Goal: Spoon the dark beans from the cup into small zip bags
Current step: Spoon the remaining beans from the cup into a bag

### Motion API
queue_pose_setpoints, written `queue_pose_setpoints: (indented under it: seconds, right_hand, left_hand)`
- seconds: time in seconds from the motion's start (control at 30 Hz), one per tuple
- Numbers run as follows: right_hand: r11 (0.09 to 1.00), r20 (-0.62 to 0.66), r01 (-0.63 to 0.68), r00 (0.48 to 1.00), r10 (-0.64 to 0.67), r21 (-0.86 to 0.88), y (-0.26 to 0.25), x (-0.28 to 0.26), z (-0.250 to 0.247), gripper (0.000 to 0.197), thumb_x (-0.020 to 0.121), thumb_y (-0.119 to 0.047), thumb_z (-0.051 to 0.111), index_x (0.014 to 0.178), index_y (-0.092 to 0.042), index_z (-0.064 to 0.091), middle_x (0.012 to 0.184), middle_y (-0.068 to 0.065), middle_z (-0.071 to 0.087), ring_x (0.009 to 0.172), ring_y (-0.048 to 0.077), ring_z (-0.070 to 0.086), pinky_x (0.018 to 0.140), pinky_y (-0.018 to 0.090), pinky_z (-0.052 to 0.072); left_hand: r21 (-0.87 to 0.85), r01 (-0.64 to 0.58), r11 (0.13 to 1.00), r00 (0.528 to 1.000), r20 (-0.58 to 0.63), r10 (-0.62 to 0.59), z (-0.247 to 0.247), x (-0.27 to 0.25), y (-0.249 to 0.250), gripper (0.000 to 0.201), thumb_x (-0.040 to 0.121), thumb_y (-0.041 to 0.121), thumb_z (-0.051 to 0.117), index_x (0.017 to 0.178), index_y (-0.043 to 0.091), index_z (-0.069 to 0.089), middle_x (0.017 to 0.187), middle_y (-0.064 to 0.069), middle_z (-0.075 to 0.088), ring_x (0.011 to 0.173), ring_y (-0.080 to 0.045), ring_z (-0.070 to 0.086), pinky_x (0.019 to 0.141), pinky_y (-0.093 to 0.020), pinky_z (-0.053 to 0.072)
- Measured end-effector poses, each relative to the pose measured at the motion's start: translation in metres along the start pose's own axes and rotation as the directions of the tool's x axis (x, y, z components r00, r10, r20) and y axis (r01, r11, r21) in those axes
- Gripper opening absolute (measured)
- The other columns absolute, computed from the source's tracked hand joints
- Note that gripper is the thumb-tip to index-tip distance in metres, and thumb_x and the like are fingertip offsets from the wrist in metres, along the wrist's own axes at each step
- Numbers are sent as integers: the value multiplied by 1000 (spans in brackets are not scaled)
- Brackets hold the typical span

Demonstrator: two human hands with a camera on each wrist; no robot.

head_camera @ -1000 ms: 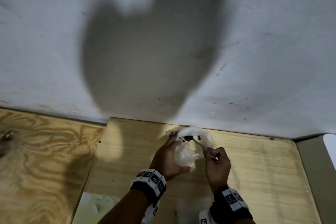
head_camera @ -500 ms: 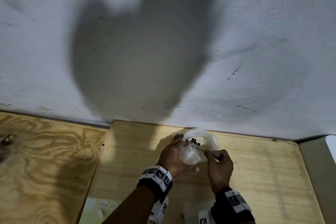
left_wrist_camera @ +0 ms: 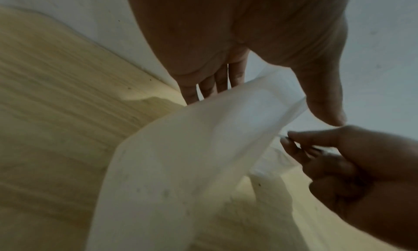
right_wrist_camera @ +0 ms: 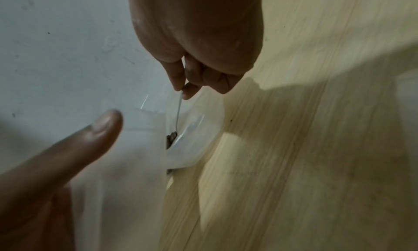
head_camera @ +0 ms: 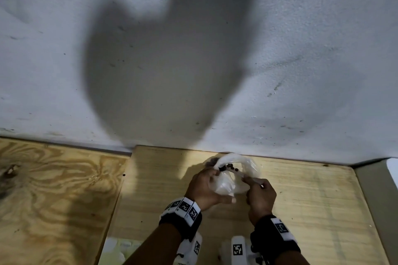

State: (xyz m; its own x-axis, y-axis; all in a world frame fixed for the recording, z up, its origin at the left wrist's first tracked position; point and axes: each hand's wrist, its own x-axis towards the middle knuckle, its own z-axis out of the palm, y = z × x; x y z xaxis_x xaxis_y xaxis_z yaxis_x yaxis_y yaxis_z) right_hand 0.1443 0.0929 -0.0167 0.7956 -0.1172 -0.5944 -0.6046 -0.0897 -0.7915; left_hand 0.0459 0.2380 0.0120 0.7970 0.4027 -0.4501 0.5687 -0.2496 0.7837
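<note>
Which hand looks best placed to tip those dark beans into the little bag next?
The right hand: it pinches the spoon, whose loaded bowl of beans sits near the zip bag. The left hand is busy holding the bag.

Spoon (right_wrist_camera: 178, 111) bowl half hidden behind the zip bag (right_wrist_camera: 126, 165); beans (head_camera: 228, 166) too small to count

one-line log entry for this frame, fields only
step: loading beans | left hand: holds zip bag open | right hand: pinches spoon | spoon bowl: dark beans at bag mouth | surface: wooden table
</note>
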Motion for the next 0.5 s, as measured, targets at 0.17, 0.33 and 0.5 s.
queue_pose_setpoints:
  seconds: [0.17, 0.33, 0.5]
  right_hand:
    - [1000, 43, 19, 999, -19, -4, -19, -2, -19, 17, 80, -9, 79, 77, -5, 63, 59, 8, 50, 43, 14, 38, 41, 24, 31]
    - [999, 47, 44, 998, -44, -9, -32, 0, -35, 19, 80, -8, 79, 85, 2, 63, 71, 15, 54, 39, 12, 32, 36, 21, 27]
    - [984, 64, 174, 982, -176, 25, -48, -5, -46, 26, 81, -3, 77, 86, 14, 58, 65, 14, 53, 41, 13, 36, 37, 22, 30]
  left_hand:
    - [-104, 22, 994, 999, 44, -17, -16, 13, 1, 103, 33, 66, 90, 126, 33, 59, 122, 17, 64, 109, -4, 61, 95, -31, 54]
    - [-46, 51, 998, 993, 112, -46, -31, 22, 0, 103, 30, 70, 89, 122, 32, 62, 113, 14, 70, 103, -4, 66, 92, -34, 56]
    - [73, 48, 996, 987, 151, -58, -38, 27, 1, 110, 24, 73, 88, 122, 32, 60, 115, 15, 68, 104, -3, 65, 92, -34, 56]
